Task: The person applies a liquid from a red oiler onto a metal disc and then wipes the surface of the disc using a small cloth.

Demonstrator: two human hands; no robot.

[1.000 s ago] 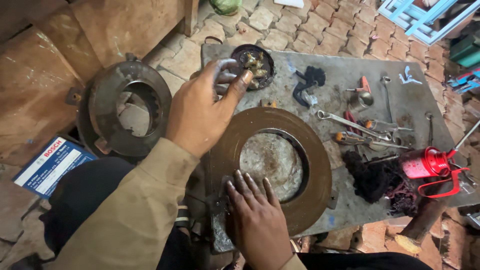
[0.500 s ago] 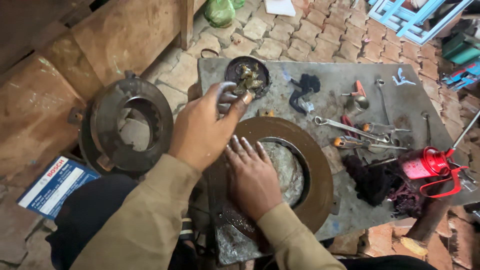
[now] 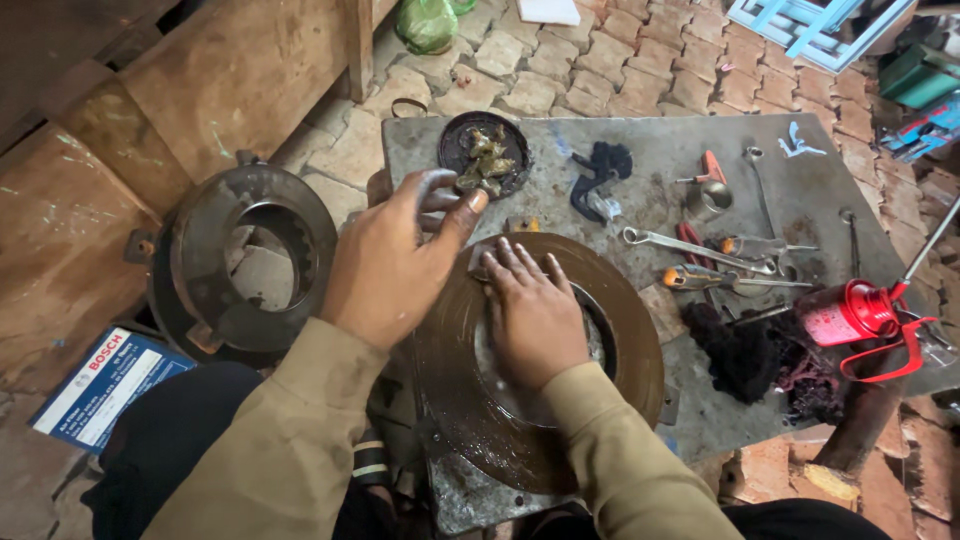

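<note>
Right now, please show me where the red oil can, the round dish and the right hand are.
oil can (image 3: 846, 312), head view, on its red body.
dish (image 3: 456, 152), head view, on its dark left rim.
right hand (image 3: 535, 315), head view, on the back of the hand.

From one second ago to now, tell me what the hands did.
The right hand slid up from the near rim of the rusty disc onto its centre. The left hand, fingers pinched, its grip unclear, drew back slightly from the small dish of greasy parts. Disc, dish and tools stayed put.
</note>
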